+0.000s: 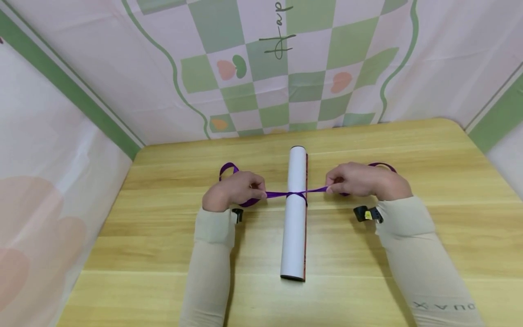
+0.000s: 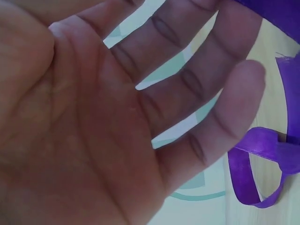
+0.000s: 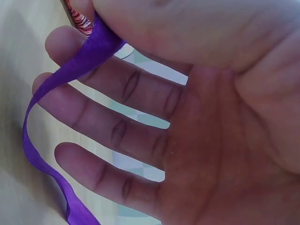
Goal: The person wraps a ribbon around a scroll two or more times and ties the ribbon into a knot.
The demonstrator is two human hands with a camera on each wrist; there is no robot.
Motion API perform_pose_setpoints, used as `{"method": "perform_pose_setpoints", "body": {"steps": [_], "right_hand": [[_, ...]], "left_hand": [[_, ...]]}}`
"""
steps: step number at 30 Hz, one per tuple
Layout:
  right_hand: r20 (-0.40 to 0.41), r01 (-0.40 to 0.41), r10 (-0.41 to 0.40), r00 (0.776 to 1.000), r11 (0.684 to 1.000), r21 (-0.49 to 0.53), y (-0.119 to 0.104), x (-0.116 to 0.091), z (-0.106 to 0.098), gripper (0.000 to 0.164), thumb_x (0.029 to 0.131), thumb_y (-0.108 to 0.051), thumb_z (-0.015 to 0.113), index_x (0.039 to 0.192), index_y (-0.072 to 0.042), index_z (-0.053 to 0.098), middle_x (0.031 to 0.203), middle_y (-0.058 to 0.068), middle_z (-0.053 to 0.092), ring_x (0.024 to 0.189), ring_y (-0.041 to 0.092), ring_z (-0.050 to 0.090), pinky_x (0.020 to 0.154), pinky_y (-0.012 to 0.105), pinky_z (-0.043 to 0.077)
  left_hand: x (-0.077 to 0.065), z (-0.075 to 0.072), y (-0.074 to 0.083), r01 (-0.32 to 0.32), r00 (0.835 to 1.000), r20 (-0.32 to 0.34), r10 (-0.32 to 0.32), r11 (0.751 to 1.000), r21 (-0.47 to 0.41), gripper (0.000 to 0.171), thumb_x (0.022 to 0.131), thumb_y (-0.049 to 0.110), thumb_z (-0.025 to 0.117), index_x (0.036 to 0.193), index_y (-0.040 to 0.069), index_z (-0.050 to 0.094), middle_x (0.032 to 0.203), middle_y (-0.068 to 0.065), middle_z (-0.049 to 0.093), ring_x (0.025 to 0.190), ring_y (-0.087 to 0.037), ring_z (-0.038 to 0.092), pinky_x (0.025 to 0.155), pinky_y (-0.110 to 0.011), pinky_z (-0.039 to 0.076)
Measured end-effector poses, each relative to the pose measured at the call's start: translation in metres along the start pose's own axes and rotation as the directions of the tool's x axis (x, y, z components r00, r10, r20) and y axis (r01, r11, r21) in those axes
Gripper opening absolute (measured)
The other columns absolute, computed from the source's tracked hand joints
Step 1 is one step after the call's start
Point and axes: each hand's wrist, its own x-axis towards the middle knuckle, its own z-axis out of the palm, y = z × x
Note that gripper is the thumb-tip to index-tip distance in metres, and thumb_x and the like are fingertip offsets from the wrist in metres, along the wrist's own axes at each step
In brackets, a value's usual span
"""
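A white rolled-up sheet [image 1: 293,236] lies lengthwise on the table, a red patterned edge showing along its right side. Around its middle runs a purple ribbon [image 1: 278,194], crossed on top and stretched out to both sides. My left hand [image 1: 234,188] pinches one end to the left of the roll; my right hand [image 1: 359,179] pinches the other to the right. Loose ribbon loops beyond each hand. In the left wrist view a curl of ribbon [image 2: 246,176] rests beside the spread fingers. The right wrist view shows the ribbon tail [image 3: 33,152] hanging past the fingertips.
The wooden table [image 1: 155,254] extends on both sides of the roll. Behind it hangs a green-and-white checked cloth [image 1: 269,91] with lettering, and another pale cloth [image 1: 49,159] is at the left. Small black wrist devices [image 1: 361,213] sit at the cuffs.
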Motion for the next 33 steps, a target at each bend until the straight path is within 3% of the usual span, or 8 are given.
{"method": "perform_pose_setpoints", "body": {"steps": [10, 14, 18, 21, 25, 30, 33], "right_hand": [[-0.019, -0.050, 0.051, 0.999, 0.998, 0.024, 0.001, -0.001, 0.000, 0.021, 0.095, -0.029, 0.055, 0.090, -0.010, 0.062, 0.074, 0.001, 0.050, 0.068, 0.017, 0.045, 0.060, 0.031, 0.037], [-0.033, -0.029, 0.031, 0.999, 0.999, 0.044, 0.001, 0.001, 0.000, 0.019, 0.095, -0.027, 0.056, 0.092, -0.010, 0.063, 0.074, 0.001, 0.053, 0.067, 0.016, 0.044, 0.059, 0.030, 0.036], [-0.034, -0.002, 0.004, 0.999, 0.998, 0.059, 0.001, 0.002, 0.000, 0.016, 0.095, -0.022, 0.055, 0.093, -0.009, 0.064, 0.077, 0.001, 0.060, 0.066, 0.015, 0.044, 0.059, 0.030, 0.036], [-0.025, 0.000, 0.002, 1.000, 0.997, 0.072, 0.000, 0.002, 0.000, 0.017, 0.094, -0.022, 0.056, 0.096, -0.007, 0.064, 0.076, 0.001, 0.064, 0.065, 0.014, 0.044, 0.059, 0.030, 0.036], [-0.013, -0.012, 0.013, 1.000, 0.996, 0.084, -0.001, 0.003, 0.001, 0.020, 0.092, -0.024, 0.059, 0.098, -0.006, 0.065, 0.075, 0.001, 0.063, 0.064, 0.014, 0.044, 0.060, 0.030, 0.036], [-0.015, -0.034, 0.035, 0.999, 0.997, 0.071, 0.000, 0.004, 0.001, 0.019, 0.093, -0.023, 0.058, 0.095, -0.006, 0.066, 0.075, 0.003, 0.061, 0.064, 0.016, 0.044, 0.060, 0.030, 0.037], [-0.011, -0.043, 0.044, 0.999, 0.997, 0.063, 0.000, 0.003, 0.001, 0.019, 0.093, -0.024, 0.057, 0.092, -0.007, 0.066, 0.075, 0.003, 0.061, 0.064, 0.016, 0.044, 0.059, 0.030, 0.037]], "left_hand": [[0.003, 0.003, 0.009, -0.002, 1.000, -0.019, 0.003, 1.000, 0.019, 0.021, 0.097, 0.032, 0.052, 0.095, 0.016, 0.065, 0.078, 0.004, 0.061, 0.075, -0.014, 0.054, 0.071, -0.030, 0.043], [0.002, 0.003, 0.013, 0.002, 1.000, -0.014, -0.002, 0.999, -0.033, 0.025, 0.097, 0.032, 0.048, 0.102, 0.014, 0.065, 0.082, 0.002, 0.067, 0.073, -0.013, 0.056, 0.073, -0.030, 0.044], [0.000, 0.002, 0.016, 0.002, 1.000, 0.006, -0.001, 0.996, -0.087, 0.028, 0.096, 0.036, 0.050, 0.104, 0.014, 0.065, 0.084, -0.001, 0.070, 0.067, -0.013, 0.053, 0.066, -0.030, 0.043], [-0.004, 0.000, 0.019, -0.012, 0.999, 0.029, 0.014, 0.997, -0.077, 0.034, 0.095, 0.041, 0.053, 0.097, 0.010, 0.068, 0.074, 0.001, 0.065, 0.060, -0.012, 0.047, 0.059, -0.028, 0.039], [-0.013, -0.003, 0.026, -0.061, 0.997, 0.051, 0.066, 0.994, -0.086, 0.039, 0.092, 0.043, 0.055, 0.090, 0.007, 0.069, 0.066, 0.003, 0.056, 0.055, -0.010, 0.041, 0.055, -0.026, 0.034], [-0.024, -0.008, 0.037, -0.155, 0.987, 0.018, 0.158, 0.983, -0.098, 0.030, 0.094, 0.043, 0.052, 0.087, 0.019, 0.067, 0.071, 0.005, 0.060, 0.056, -0.010, 0.041, 0.053, -0.025, 0.034], [-0.028, -0.010, 0.042, -0.237, 0.971, -0.021, 0.236, 0.960, -0.147, 0.026, 0.094, 0.043, 0.052, 0.087, 0.021, 0.066, 0.075, 0.004, 0.060, 0.059, -0.011, 0.042, 0.055, -0.025, 0.036]]}}
